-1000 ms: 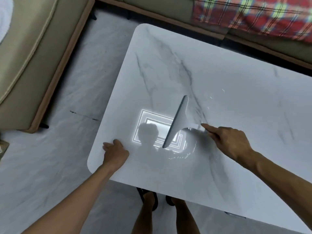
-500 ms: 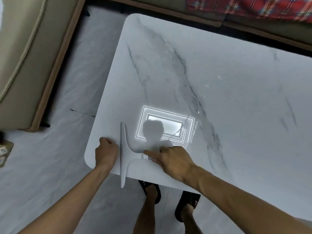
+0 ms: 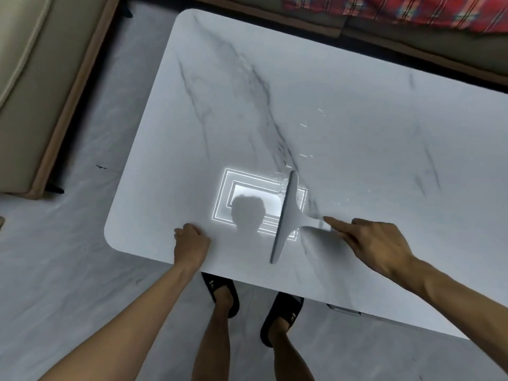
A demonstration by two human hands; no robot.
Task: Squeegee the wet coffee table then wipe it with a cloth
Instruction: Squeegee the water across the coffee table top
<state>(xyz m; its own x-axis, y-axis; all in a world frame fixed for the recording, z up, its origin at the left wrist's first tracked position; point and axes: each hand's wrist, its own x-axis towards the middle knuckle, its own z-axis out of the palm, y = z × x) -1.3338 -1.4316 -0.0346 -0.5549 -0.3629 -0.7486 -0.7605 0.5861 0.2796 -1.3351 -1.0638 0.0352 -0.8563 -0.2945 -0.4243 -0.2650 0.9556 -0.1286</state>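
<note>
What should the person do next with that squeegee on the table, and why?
Probably sweep the pale grey squeegee leftward to the edge of the white marble-patterned coffee table. The right hand grips its handle, the blade rests mid-table, and water droplets glint at its far end.

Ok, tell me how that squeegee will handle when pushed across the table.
Probably stiff: the squeegee shows a straight blade under the right hand. Likely light, steered one-handed. May glide easily: droplets suggest the coffee table is wet.
</note>
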